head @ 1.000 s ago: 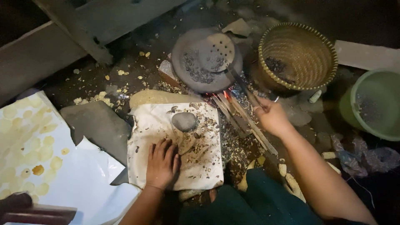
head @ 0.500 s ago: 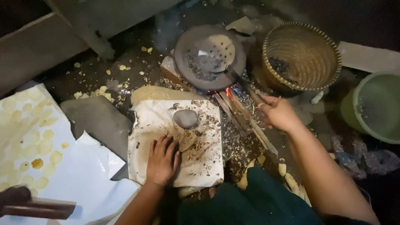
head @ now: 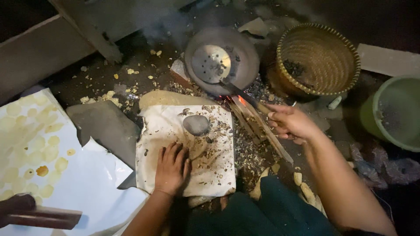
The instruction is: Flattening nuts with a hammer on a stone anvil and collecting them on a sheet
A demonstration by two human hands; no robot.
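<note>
Since a second ago our right hand (head: 291,123) has pushed the skimmer (head: 213,64) over the pan (head: 245,57), pinching its handle; left hand (head: 171,168) stays spread, pinning the cloth (head: 214,161).

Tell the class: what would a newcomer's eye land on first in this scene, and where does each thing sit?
First, the round dark pan at top centre, with a perforated metal skimmer resting in it and a red glow beneath among sticks of firewood. The right hand grips the skimmer's handle. Lower down, the left hand lies flat on a stained white cloth carrying a grey stone, and a woven basket stands to the pan's right.
</note>
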